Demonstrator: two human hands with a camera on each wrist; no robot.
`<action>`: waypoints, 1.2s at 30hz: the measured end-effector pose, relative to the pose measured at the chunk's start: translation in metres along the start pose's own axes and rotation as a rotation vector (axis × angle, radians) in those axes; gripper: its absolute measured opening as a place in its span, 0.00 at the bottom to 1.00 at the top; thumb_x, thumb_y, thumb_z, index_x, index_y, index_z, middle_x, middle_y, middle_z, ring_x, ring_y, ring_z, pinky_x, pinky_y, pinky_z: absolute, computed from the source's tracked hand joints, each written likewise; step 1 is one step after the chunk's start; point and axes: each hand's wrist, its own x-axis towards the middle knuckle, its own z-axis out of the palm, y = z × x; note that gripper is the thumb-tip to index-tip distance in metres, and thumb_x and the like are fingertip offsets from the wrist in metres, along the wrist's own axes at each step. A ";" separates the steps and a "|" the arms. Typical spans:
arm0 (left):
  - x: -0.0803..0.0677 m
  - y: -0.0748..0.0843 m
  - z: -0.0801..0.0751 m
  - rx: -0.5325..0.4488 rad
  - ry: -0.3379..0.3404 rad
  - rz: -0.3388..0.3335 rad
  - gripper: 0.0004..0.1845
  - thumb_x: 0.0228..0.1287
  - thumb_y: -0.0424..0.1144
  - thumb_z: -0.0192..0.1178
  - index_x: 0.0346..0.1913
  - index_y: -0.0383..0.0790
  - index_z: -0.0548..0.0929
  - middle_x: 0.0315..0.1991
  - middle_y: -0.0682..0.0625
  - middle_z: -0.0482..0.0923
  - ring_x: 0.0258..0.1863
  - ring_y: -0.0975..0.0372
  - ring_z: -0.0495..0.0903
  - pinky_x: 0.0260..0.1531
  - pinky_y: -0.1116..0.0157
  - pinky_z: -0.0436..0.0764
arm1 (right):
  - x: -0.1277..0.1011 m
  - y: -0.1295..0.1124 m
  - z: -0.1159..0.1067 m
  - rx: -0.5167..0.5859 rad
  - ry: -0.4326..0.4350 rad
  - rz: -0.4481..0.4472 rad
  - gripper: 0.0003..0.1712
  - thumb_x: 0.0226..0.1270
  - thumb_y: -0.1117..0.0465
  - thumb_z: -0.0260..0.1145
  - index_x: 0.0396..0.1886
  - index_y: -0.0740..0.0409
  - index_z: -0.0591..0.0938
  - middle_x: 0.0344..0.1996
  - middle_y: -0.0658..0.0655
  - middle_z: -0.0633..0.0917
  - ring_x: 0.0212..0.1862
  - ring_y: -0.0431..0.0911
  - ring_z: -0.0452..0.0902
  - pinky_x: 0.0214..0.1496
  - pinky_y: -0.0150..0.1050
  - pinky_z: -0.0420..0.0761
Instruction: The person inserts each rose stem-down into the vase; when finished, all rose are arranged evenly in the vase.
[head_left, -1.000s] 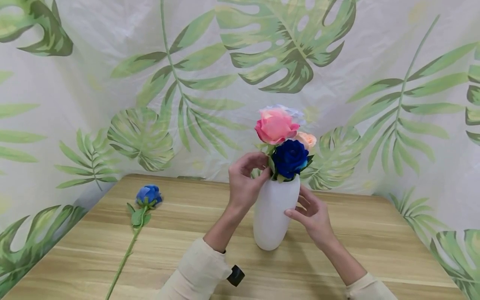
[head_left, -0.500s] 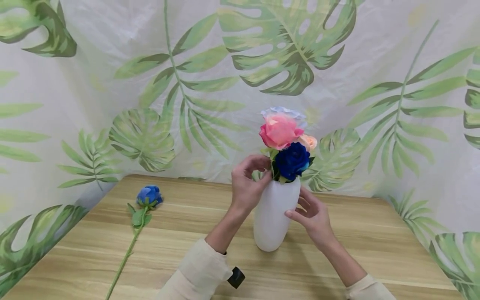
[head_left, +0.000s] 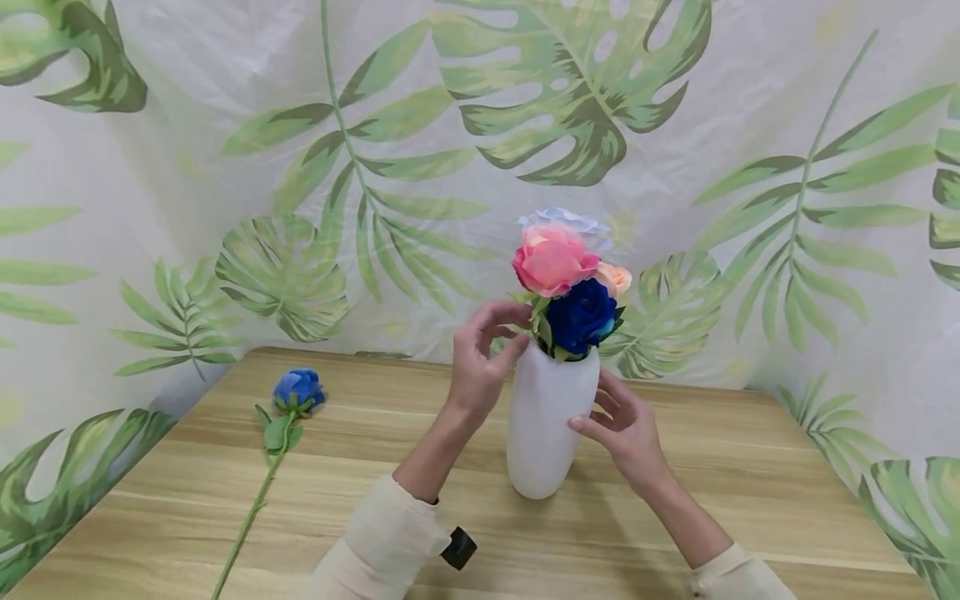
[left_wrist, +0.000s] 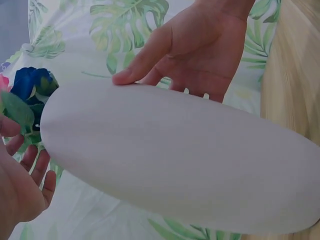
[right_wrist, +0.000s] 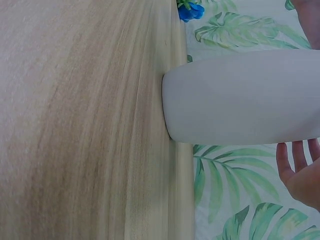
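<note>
A white vase (head_left: 551, 425) stands upright on the table, slightly tilted in the head view. From its mouth rise a pink rose (head_left: 555, 260), a dark blue rose (head_left: 581, 317), a peach rose (head_left: 615, 279) and a pale blue-white flower (head_left: 566, 221). My left hand (head_left: 480, 367) is at the left of the rim, fingertips by the green leaves, fingers loosely bent and apart in the left wrist view. My right hand (head_left: 633, 437) holds the vase's right side, thumb (left_wrist: 127, 76) on the near surface and fingers behind it.
A single blue rose (head_left: 297, 390) with a long green stem lies on the wooden table (head_left: 360, 433) at the left. A black piece (head_left: 459, 548) sits at the left sleeve's cuff. Behind the table hangs a leaf-patterned cloth (head_left: 420, 183).
My left hand has drawn slightly left, away from the flowers and rim, and its fingers have parted. The pink rose sits slightly lower against the others. My right hand stays on the vase.
</note>
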 end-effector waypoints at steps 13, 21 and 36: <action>-0.006 -0.001 -0.070 0.094 -0.055 -0.141 0.12 0.65 0.18 0.60 0.51 0.19 0.80 0.46 0.28 0.81 0.44 0.63 0.82 0.47 0.69 0.82 | -0.001 -0.001 -0.001 0.003 0.008 0.010 0.42 0.59 0.80 0.70 0.75 0.66 0.70 0.64 0.46 0.82 0.59 0.42 0.81 0.57 0.37 0.85; -0.011 -0.003 -0.136 0.338 -0.059 -0.307 0.10 0.68 0.22 0.65 0.50 0.23 0.85 0.44 0.33 0.86 0.41 0.69 0.84 0.42 0.75 0.83 | -0.002 -0.001 -0.001 0.004 0.003 0.015 0.42 0.60 0.80 0.70 0.75 0.65 0.70 0.64 0.46 0.82 0.59 0.42 0.81 0.57 0.37 0.86; -0.039 -0.021 -0.274 0.952 -0.239 -0.468 0.16 0.60 0.26 0.71 0.49 0.20 0.84 0.40 0.30 0.84 0.35 0.46 0.84 0.30 0.64 0.81 | 0.000 -0.001 -0.001 0.015 -0.012 0.005 0.42 0.60 0.81 0.70 0.76 0.64 0.70 0.65 0.46 0.81 0.59 0.43 0.81 0.56 0.37 0.86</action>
